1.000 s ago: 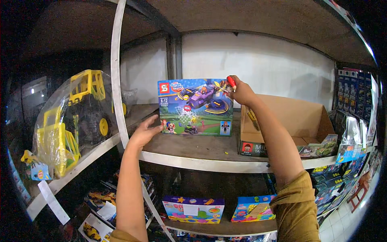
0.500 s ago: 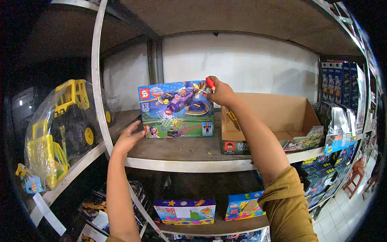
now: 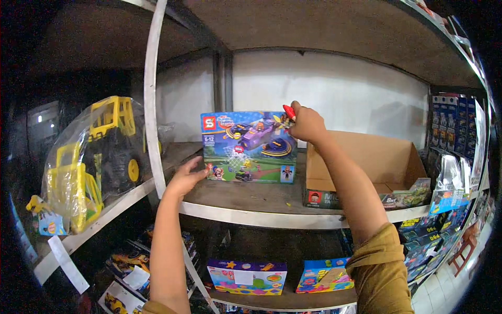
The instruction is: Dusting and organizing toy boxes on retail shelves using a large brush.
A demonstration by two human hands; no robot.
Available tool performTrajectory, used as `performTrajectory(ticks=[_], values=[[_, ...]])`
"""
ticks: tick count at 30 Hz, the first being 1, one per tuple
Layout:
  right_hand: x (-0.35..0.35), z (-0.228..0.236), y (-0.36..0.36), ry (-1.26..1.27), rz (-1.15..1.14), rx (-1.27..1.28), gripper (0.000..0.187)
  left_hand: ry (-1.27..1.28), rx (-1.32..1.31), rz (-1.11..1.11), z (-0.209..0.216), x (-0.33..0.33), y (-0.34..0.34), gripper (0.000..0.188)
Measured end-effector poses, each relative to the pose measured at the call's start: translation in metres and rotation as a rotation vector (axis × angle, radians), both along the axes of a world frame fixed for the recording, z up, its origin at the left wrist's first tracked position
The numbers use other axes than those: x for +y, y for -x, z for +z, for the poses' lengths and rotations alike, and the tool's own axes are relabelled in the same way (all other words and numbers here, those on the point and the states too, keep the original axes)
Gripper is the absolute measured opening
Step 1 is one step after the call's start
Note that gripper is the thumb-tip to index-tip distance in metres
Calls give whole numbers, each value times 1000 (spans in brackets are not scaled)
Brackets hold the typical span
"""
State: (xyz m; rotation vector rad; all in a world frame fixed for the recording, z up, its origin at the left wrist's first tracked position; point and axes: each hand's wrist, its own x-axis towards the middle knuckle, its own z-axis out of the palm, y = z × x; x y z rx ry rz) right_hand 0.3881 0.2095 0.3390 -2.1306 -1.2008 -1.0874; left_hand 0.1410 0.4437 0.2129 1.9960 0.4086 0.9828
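A toy box (image 3: pixel 248 154) with a purple vehicle printed on its front stands upright on the shelf (image 3: pixel 256 201), facing me. My right hand (image 3: pixel 307 123) is at its top right corner, fingers closed around a red pen-like object (image 3: pixel 288 112) whose exact kind I cannot make out. Whether those fingers also grip the box corner is hidden. At the box's lower left edge is my left hand (image 3: pixel 187 178), fingers apart, the tips touching or nearly touching the box.
An open brown display carton (image 3: pixel 366 157) stands right of the box. Left of the white upright post (image 3: pixel 152 89) is a plastic-wrapped yellow toy truck (image 3: pixel 112 118). Below lie two colourful flat boxes, one purple-topped (image 3: pixel 248 277), one blue (image 3: pixel 324 275). Packaged toys line the right side.
My view has turned a little left, so the whole scene sits further right. The toy box looks more level and set down on the shelf. Both hands stay beside it.
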Motion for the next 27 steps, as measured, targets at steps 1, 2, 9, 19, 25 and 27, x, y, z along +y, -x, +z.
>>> performTrajectory(ticks=[1,2,9,19,25,27], values=[[3,4,5,46,-32,32,49,5,-10,-13,0,-1,2,73],[5,5,4,50,-27,34,49,9,-17,-33,1,-3,2,73],[5,5,-41,31,257,25,52,-21,-18,-49,-2,0,0,76],[12,-3,-42,-46,259,40,46,-14,23,52,-4,7,-8,75],[13,-3,-32,-28,180,72,51,11,31,42,-3,4,-8,75],[9,-4,-29,-26,167,76,53,30,-14,44,0,-9,-7,75]])
